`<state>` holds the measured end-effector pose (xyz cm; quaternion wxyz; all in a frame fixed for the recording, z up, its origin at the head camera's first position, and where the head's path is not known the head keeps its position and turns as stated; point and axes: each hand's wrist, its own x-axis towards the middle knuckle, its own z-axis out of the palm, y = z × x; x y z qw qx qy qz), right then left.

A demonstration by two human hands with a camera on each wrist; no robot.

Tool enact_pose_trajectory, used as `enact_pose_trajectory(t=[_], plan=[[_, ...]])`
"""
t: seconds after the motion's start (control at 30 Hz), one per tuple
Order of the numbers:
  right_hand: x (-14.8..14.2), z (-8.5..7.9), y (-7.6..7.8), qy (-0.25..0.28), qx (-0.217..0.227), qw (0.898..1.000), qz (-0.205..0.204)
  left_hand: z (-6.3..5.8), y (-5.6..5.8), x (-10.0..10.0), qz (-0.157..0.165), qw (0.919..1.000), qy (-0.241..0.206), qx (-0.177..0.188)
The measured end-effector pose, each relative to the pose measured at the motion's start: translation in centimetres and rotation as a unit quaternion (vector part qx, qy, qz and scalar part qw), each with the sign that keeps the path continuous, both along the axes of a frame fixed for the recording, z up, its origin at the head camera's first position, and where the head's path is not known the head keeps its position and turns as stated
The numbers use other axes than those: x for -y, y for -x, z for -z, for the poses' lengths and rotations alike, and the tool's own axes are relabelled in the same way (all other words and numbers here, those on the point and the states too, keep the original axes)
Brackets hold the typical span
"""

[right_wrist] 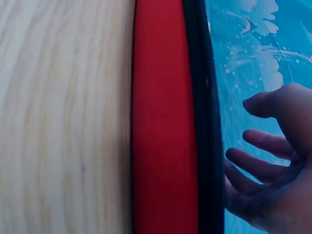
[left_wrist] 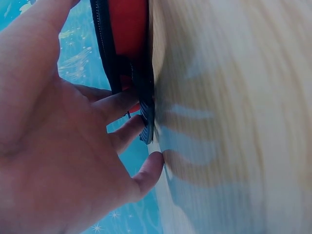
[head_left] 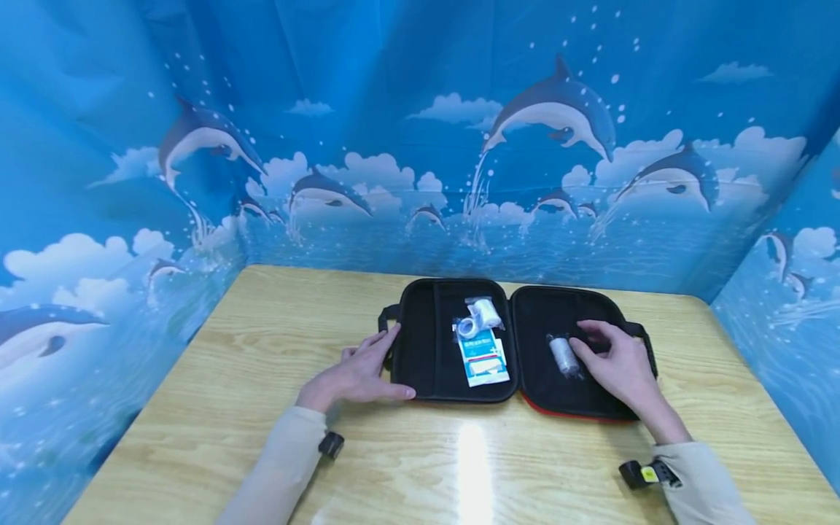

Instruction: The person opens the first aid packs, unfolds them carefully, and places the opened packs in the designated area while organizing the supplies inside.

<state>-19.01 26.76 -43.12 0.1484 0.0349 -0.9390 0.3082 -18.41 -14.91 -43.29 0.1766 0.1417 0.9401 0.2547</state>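
Note:
A black-lined zip case lies unfolded on the table, its outer shell red. My left hand is at its left edge, thumb along the near corner and fingers spread; in the left wrist view the fingertips touch the case's black handle. My right hand hovers over the right half, fingers loosely bent with nothing between them. Just left of its thumb lies a plastic-wrapped bandage roll. In the left half are a blue-and-white packet, a small tape roll and a white wrapped roll.
The wooden table extends around the case. Behind and beside it hangs a blue curtain with dolphins. A second black handle sticks out at the case's right side.

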Motion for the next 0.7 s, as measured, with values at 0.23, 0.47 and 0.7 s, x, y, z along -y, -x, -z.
enact_pose_trajectory(t=[0.23,0.47,0.7], plan=[[1.8,0.0,0.4,0.007,-0.009,1.000,-0.027,0.0,0.0,0.0,0.009,1.0000,0.000,0.000],[3.7,-0.1,1.0,-0.016,-0.034,0.998,-0.052,0.2,-0.2,0.2,0.017,0.9997,0.014,-0.007],[5.7,-0.6,2.0,-0.041,-0.059,0.994,-0.087,0.2,-0.2,0.0,0.009,0.9997,0.010,-0.018]])
